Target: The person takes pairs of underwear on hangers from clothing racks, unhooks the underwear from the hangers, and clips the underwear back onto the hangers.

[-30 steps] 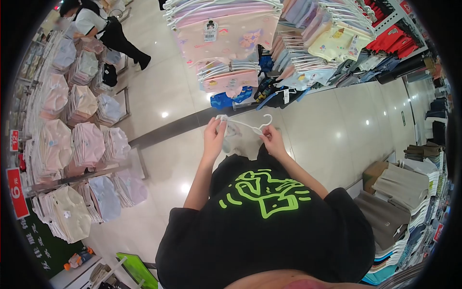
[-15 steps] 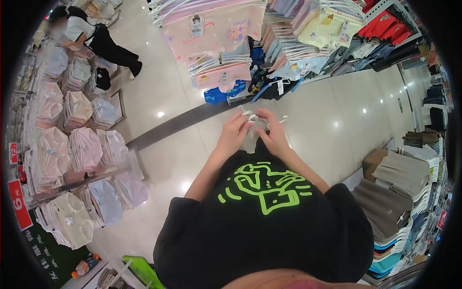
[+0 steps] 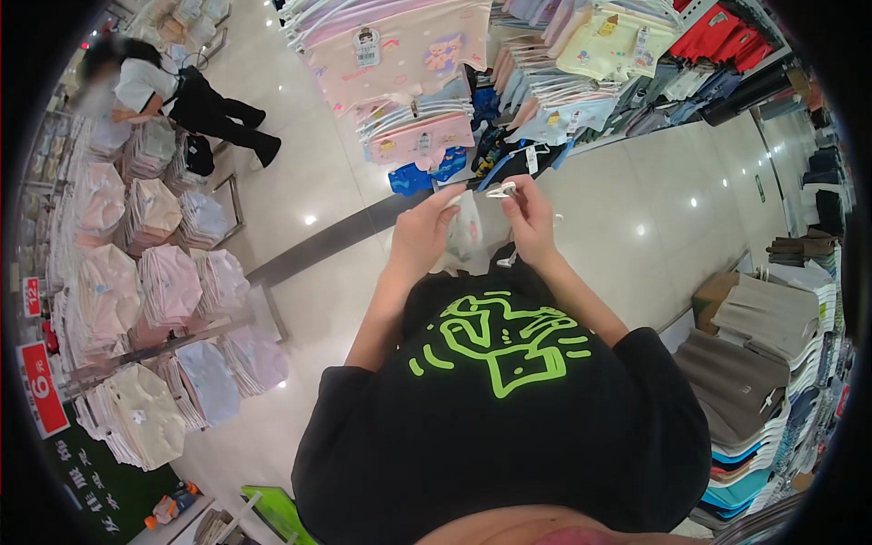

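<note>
My left hand [image 3: 425, 232] is closed, its fingers pinched at the upper edge of a small pale item [image 3: 466, 225] with faint coloured marks, which hangs between my hands. Facing it, my right hand [image 3: 531, 218] is closed on a white clip hanger [image 3: 501, 191]. One clip of the hanger sticks out past the right fingertips toward the pale item, without plainly touching it. Another white clip shows below the right hand, against the black shirt. The fingers hide most of the hanger's bar.
Racks of children's clothes [image 3: 400, 54] stand ahead. Pastel underwear [image 3: 168, 286] hangs at the left, where a person [image 3: 145, 86] in a white top stands. Grey and brown garments [image 3: 731, 386] hang at the right, beside a cardboard box [image 3: 713, 295].
My hands came together around the hanger, then moved apart. The pale item now hangs between them, and the hanger is in my right hand. The view has shifted slightly.
</note>
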A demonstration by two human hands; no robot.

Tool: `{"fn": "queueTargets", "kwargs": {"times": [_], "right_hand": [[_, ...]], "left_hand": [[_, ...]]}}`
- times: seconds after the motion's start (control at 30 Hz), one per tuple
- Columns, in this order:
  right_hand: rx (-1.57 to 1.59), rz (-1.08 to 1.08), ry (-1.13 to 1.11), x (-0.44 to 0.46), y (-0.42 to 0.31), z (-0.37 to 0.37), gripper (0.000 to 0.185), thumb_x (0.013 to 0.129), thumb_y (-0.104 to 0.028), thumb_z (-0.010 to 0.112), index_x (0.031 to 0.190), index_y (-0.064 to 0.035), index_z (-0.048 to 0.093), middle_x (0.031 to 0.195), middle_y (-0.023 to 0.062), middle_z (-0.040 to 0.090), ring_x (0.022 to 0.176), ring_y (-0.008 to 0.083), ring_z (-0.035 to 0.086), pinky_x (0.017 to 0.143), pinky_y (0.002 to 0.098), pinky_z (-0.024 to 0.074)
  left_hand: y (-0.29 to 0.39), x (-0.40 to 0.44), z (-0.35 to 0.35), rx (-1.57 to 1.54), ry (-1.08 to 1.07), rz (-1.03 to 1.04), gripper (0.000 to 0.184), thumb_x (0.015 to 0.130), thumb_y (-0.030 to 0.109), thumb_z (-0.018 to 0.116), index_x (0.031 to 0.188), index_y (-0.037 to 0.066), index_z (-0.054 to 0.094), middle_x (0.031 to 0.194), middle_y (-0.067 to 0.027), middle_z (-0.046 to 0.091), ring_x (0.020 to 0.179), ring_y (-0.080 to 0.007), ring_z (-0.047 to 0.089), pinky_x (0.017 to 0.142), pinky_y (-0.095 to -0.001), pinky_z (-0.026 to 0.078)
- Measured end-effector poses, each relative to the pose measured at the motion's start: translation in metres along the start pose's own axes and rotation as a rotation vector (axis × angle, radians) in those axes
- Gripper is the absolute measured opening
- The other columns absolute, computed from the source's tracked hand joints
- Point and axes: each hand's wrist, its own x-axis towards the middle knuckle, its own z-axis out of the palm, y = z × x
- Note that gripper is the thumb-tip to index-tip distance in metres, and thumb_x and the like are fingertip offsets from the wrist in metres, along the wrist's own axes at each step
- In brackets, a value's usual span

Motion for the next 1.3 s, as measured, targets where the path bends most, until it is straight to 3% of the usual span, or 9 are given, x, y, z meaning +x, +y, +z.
{"fn": "queueTargets", "kwargs": {"times": [0.07, 0.2, 0.27, 0.5, 0.6, 0.67, 0.77, 1.23, 1.3], "right_hand": [[0.017, -0.053, -0.048, 0.007, -0.004, 0.003, 0.013, 0.084, -0.012, 0.054, 0.091, -0.0016, 0.051, 0.067, -0.0008, 0.043, 0.06, 0.0068, 0.037, 0.054, 0.021, 0.0321], [0.106, -0.186, -0.072, 0.016, -0.017, 0.02, 0.008, 0.082, -0.005, 0.054, 0.089, -0.0005, 0.052, 0.069, 0.0002, 0.046, 0.063, 0.0068, 0.042, 0.056, 0.0207, 0.0343], [0.138, -0.172, -0.06, 0.018, -0.023, 0.026, 0.008, 0.082, -0.003, 0.054, 0.089, -0.0001, 0.052, 0.069, 0.0009, 0.048, 0.064, 0.0071, 0.044, 0.057, 0.0208, 0.0354], [0.191, -0.117, -0.068, 0.019, -0.023, 0.038, 0.005, 0.079, -0.001, 0.054, 0.085, 0.0001, 0.053, 0.071, 0.0022, 0.05, 0.065, 0.0077, 0.047, 0.061, 0.0212, 0.0391], [0.184, -0.138, -0.079, 0.019, -0.022, 0.038, 0.005, 0.08, -0.001, 0.053, 0.085, 0.0001, 0.052, 0.071, 0.0023, 0.051, 0.066, 0.0073, 0.048, 0.06, 0.0214, 0.0394], [0.21, -0.137, -0.081, 0.018, -0.023, 0.039, 0.004, 0.081, -0.001, 0.052, 0.085, 0.0002, 0.052, 0.071, 0.0023, 0.051, 0.065, 0.0073, 0.048, 0.06, 0.0213, 0.0393], [0.252, -0.135, -0.097, 0.017, -0.025, 0.037, 0.004, 0.082, -0.001, 0.051, 0.085, 0.0002, 0.052, 0.071, 0.0022, 0.051, 0.065, 0.0072, 0.049, 0.059, 0.0212, 0.039], [0.172, -0.153, -0.094, 0.016, -0.022, 0.025, 0.007, 0.08, -0.004, 0.055, 0.085, -0.0007, 0.052, 0.069, 0.0018, 0.049, 0.061, 0.0063, 0.045, 0.055, 0.0202, 0.035], [0.123, -0.166, -0.11, 0.018, -0.02, 0.021, 0.01, 0.078, -0.005, 0.058, 0.085, -0.0006, 0.052, 0.075, 0.0034, 0.049, 0.063, 0.0064, 0.044, 0.055, 0.0194, 0.0339]], "left_hand": [[0.003, 0.002, -0.006, 0.04, -0.029, -0.172, 0.02, 0.074, 0.0, 0.058, 0.093, 0.006, 0.057, 0.078, -0.0129, 0.059, 0.07, -0.0271, 0.06, 0.058, -0.031, 0.047], [0.001, 0.008, -0.014, 0.084, -0.062, -0.044, 0.018, 0.072, -0.004, 0.057, 0.087, 0.005, 0.058, 0.076, -0.0117, 0.059, 0.068, -0.0265, 0.06, 0.057, -0.0306, 0.047], [0.008, 0.013, -0.016, 0.062, 0.05, -0.004, 0.018, 0.069, -0.008, 0.057, 0.083, 0.003, 0.058, 0.073, -0.0109, 0.058, 0.066, -0.0256, 0.059, 0.056, -0.029, 0.046], [0.014, 0.015, -0.017, -0.016, 0.168, -0.078, 0.016, 0.065, -0.01, 0.06, 0.078, 0.001, 0.059, 0.071, -0.0094, 0.058, 0.064, -0.022, 0.059, 0.056, -0.0261, 0.045], [0.011, 0.012, -0.014, -0.073, 0.197, -0.097, 0.014, 0.066, -0.009, 0.062, 0.077, 0.0, 0.06, 0.069, -0.0083, 0.059, 0.063, -0.0174, 0.059, 0.057, -0.0246, 0.045], [0.008, 0.008, -0.012, -0.217, 0.187, -0.215, 0.012, 0.072, -0.012, 0.058, 0.077, -0.002, 0.06, 0.072, -0.005, 0.059, 0.061, -0.0077, 0.054, 0.049, -0.0182, 0.04], [0.007, 0.009, -0.013, -0.418, 0.165, -0.222, 0.012, 0.073, -0.014, 0.057, 0.078, -0.003, 0.061, 0.074, -0.0053, 0.06, 0.062, -0.0077, 0.056, 0.047, -0.0171, 0.041], [0.017, 0.013, -0.005, -0.539, 0.079, -0.394, 0.016, 0.072, -0.011, 0.061, 0.085, -0.003, 0.063, 0.075, -0.0051, 0.06, 0.065, -0.0077, 0.057, 0.046, -0.0167, 0.043], [0.017, 0.014, -0.004, -0.562, 0.086, -0.432, 0.016, 0.073, -0.01, 0.062, 0.087, -0.003, 0.062, 0.076, -0.0043, 0.06, 0.064, -0.007, 0.057, 0.046, -0.0168, 0.043]]}}
